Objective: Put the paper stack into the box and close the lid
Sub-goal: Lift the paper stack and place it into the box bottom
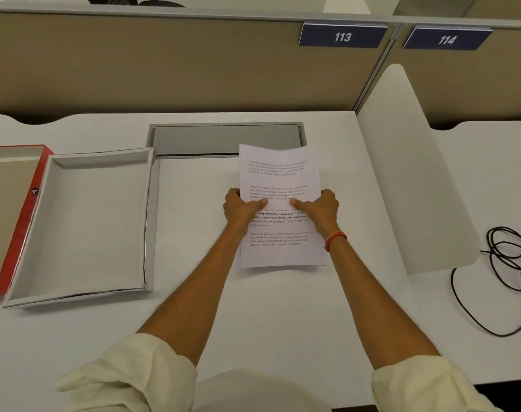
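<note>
A stack of white printed paper [278, 173] is held over the white desk, right of centre. My left hand [241, 207] grips its left edge and my right hand [318, 208] grips its right edge, thumbs on top of the sheets. The far end of the stack bends slightly upward. The open white box [148, 221] lies on the desk to the left, with nothing inside. Its red lid [30, 203] lies upside down beside it at the far left, partly cut off by the frame.
A grey cable hatch [223, 139] is set into the desk behind the paper. A white side divider [410, 173] stands to the right, with a coiled black cable [509, 263] on the neighbouring desk. A beige partition [164, 63] closes off the back.
</note>
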